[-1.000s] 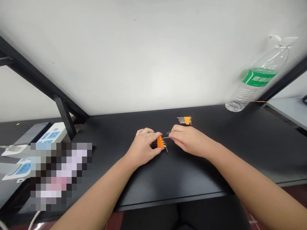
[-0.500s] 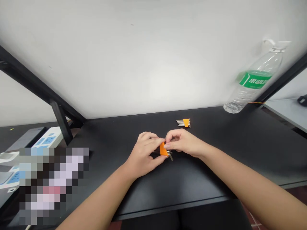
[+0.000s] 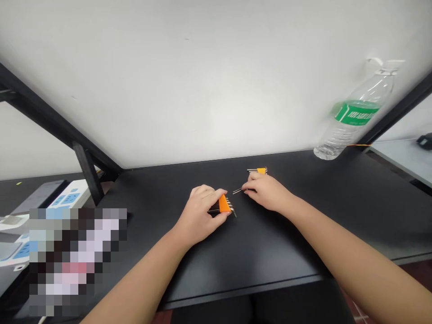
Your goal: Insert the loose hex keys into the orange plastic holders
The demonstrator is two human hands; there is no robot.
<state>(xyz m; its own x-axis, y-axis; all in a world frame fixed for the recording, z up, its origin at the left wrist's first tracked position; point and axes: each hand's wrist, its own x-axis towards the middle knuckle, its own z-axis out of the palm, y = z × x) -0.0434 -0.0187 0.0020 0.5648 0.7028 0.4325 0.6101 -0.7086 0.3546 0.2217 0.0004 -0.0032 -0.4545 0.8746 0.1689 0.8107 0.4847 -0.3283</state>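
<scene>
My left hand is closed around an orange hex key holder, thumb and fingers pressing its two ends. Bent ends of several silver hex keys stick out on its right side. To the right, my right hand pinches thin silver hex keys, apparently two, whose straight ends point left toward the holder without touching it. Just behind my right hand lies a second orange hex key set on the black table, its lower part hidden by my fingers.
A clear plastic bottle with a green label stands at the back right against the white wall. Black frame bars rise at the left, beside white and blue boxes. The black table ends in front of me.
My right hand has drawn thin hex keys away from the holder, moving right and back, and now partly covers the second set. My left hand with the holder has shifted slightly left.
</scene>
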